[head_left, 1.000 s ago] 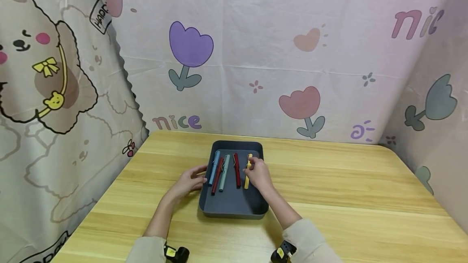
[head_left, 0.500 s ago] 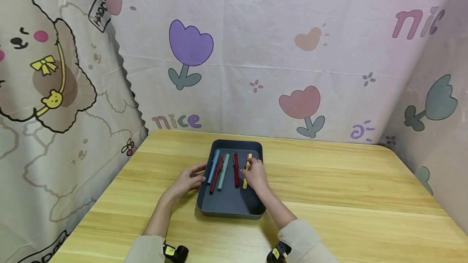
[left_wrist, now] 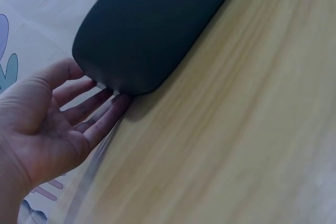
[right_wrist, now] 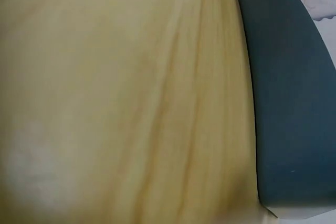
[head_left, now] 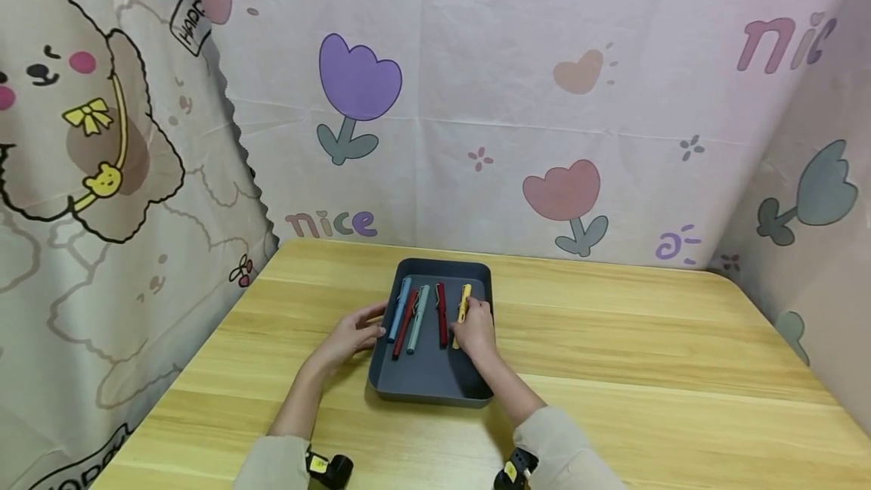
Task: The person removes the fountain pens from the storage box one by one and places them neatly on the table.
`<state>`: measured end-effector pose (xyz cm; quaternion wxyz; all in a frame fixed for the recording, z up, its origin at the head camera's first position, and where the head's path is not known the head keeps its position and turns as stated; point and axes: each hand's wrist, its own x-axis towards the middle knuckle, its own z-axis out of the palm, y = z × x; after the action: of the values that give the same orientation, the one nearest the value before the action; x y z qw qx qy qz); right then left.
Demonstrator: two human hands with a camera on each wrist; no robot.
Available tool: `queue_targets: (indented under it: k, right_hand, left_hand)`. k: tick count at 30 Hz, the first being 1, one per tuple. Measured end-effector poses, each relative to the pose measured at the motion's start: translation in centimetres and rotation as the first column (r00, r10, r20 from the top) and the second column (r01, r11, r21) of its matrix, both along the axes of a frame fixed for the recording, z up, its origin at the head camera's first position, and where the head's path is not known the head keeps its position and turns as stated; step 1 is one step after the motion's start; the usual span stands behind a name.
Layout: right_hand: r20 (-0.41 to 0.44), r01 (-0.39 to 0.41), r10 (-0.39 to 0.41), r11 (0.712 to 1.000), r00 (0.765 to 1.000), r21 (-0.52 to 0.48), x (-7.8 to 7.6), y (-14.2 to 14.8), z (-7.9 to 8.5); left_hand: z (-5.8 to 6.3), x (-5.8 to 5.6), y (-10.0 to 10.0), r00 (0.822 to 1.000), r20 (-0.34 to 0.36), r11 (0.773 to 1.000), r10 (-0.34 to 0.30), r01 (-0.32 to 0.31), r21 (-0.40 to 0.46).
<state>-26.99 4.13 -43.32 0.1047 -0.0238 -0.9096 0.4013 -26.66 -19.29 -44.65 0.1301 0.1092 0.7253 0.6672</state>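
A dark grey tray (head_left: pixel 435 384) lies on the wooden table in the head view. My left hand (head_left: pixel 349 337) rests against its left side. In the left wrist view the left hand's fingers (left_wrist: pixel 100 127) are nearly straight, their tips touching the tray's outer wall (left_wrist: pixel 142 30). Over the tray's right part, my right hand (head_left: pixel 476 331) pinches a yellow pen (head_left: pixel 466 295), covering part of it. Beside it lie a dark red pen (head_left: pixel 441 316), a pale green pen (head_left: pixel 418 320), another dark red pen (head_left: pixel 404 326) and a blue pen (head_left: pixel 398 312). The right wrist view hardly shows the hand.
The wooden table (head_left: pixel 646 346) extends to both sides of the tray. Behind it hangs a printed cloth (head_left: pixel 442 59), with more cloth at the left and right. A small black camera (head_left: pixel 333 470) is on the left wrist, another (head_left: pixel 515 467) on the right.
My right hand has come lower and closer over the yellow pen, which is now slightly more slanted. The left hand stays at the tray's side. The head view has shifted a little.
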Motion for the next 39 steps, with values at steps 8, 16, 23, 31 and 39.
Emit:
queue_targets:
  k: [8, 16, 23, 31, 39]
  right_hand:
    - [-0.001, -0.069, 0.069, 0.996, 0.998, -0.06, -0.37, 0.51, -0.48]
    - [0.043, -0.073, 0.076, 0.995, 0.996, -0.066, -0.46, 0.65, -0.59]
    - [0.053, -0.054, 0.056, 0.997, 0.997, -0.05, -0.63, 0.48, -0.59]
    - [0.015, -0.054, 0.054, 0.999, 0.998, 0.001, -0.4, 0.34, -0.4]
    - [-0.029, -0.03, 0.033, 0.994, 0.999, 0.104, 0.29, -0.13, -0.42]
  left_hand:
    - [0.14, 0.03, 0.1, 1.0, 0.007, 1.0, 0.013, -0.013, -0.015]
    - [0.25, -0.1, 0.21, 1.0, 0.016, 1.0, 0.018, -0.018, -0.007]
    - [0.38, -0.21, 0.14, 1.0, 0.015, 1.0, 0.004, -0.004, 0.009]
    - [0.38, -0.13, 0.06, 1.0, 0.008, 1.0, 0.003, -0.003, 0.01]
    - [0.23, 0.1, -0.06, 1.0, 0.008, 1.0, 0.004, -0.004, 0.003]
